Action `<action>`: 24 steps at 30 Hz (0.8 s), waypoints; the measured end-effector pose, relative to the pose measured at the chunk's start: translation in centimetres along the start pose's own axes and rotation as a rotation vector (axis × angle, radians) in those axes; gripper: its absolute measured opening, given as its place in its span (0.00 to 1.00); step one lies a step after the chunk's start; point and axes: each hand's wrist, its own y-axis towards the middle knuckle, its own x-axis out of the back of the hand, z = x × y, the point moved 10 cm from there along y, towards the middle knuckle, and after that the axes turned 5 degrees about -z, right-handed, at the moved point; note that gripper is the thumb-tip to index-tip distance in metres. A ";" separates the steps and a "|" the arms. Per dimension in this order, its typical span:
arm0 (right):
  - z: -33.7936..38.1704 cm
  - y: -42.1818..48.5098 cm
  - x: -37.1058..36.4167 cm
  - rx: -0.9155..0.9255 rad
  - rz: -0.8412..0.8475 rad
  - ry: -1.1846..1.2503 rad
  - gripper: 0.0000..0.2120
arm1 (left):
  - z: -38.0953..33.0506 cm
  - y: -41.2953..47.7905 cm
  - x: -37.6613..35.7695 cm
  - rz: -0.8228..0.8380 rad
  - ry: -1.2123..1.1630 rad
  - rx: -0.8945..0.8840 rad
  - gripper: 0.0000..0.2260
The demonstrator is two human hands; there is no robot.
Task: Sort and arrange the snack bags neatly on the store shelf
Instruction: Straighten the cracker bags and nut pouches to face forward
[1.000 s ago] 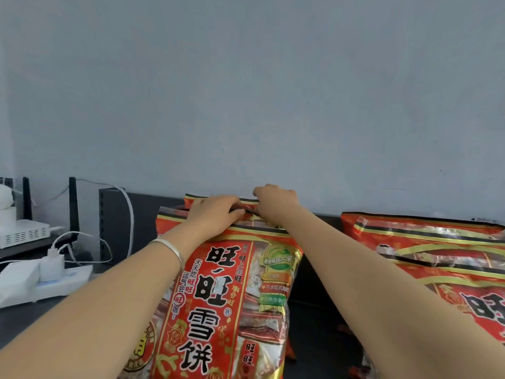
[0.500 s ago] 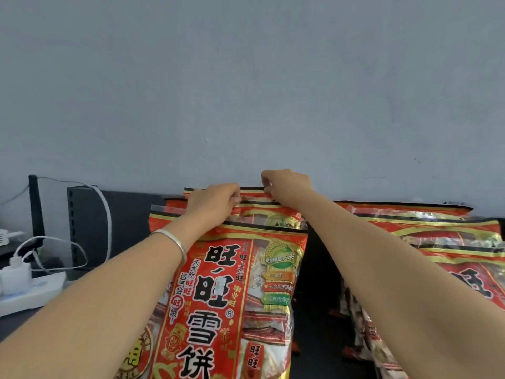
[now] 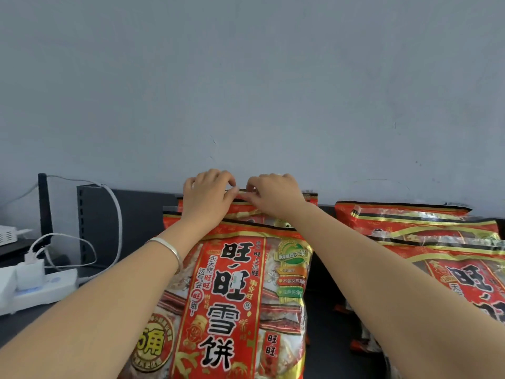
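The left grip (image 3: 207,199) and right grip (image 3: 276,195) sit close together, each pinching the top seam of the rear bag (image 3: 309,197), which stands upright against the wall (image 3: 246,91). The front bag (image 3: 240,296) and one between stand before it, under both forearms. More bags (image 3: 410,225) lean to the right, apart. On the shelf (image 3: 323,324) at the left are a power strip (image 3: 46,289), a charger (image 3: 30,269) and cables (image 3: 116,214).

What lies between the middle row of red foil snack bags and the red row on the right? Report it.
Head view: only a bare strip of dark shelf between the middle red bags and the right-hand bags; the right forearm crosses above it.
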 end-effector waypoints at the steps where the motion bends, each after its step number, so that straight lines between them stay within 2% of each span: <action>1: 0.3 -0.2 -0.9 -0.024 0.076 0.028 0.18 | 0.6 -0.4 0.4 -0.003 0.017 -0.006 0.12; 3: 0.5 -0.6 -2.0 -0.083 0.149 0.054 0.17 | 1.8 -1.3 0.3 0.062 0.073 -0.002 0.14; 9: 0.0 -0.4 -1.1 -0.221 0.106 0.137 0.12 | 5.3 -1.3 -0.8 0.257 0.116 0.201 0.16; 13: -1.2 -0.4 -0.8 -0.257 0.090 0.113 0.15 | 5.6 0.2 -1.1 0.245 0.173 0.197 0.07; 17: -2.2 -0.4 -1.6 -0.218 0.165 -0.088 0.06 | 5.5 0.8 -2.1 0.237 0.248 0.213 0.07; 19: -2.4 -0.4 -2.2 -0.205 0.176 -0.158 0.10 | 5.5 1.1 -2.5 0.216 0.298 0.217 0.07; 24: -2.7 -0.3 -1.2 -0.244 0.067 -0.187 0.06 | 5.7 1.1 -2.6 0.158 0.214 0.211 0.08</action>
